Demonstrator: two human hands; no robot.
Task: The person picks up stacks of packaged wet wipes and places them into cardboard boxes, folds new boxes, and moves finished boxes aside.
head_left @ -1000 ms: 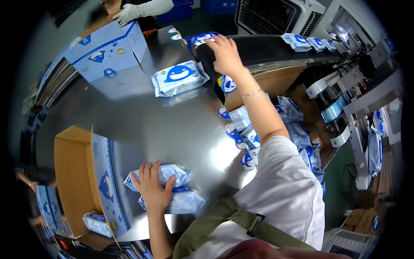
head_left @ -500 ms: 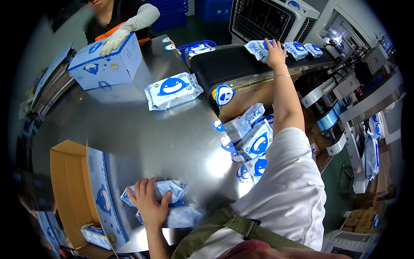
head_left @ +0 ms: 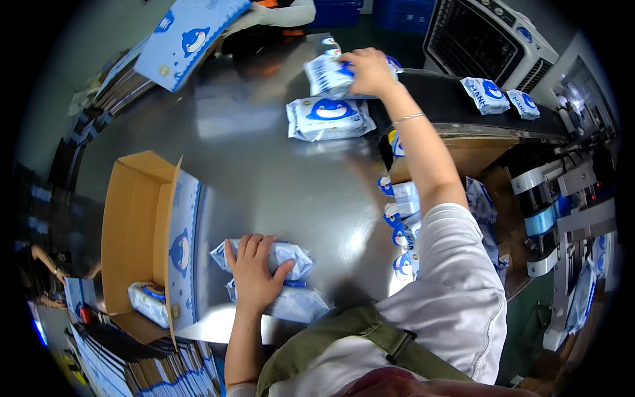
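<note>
On the table, an open box stands at the left with one pack inside it. Just right of the box, two packs lie stacked under the left hand. At the far side, the right hand rests on a pack, with another pack lying just in front of it. Right of these runs the conveyor, with two packs on it side by side. More packs lie piled below the table's right edge. A flat carton sits at the far left corner.
</note>
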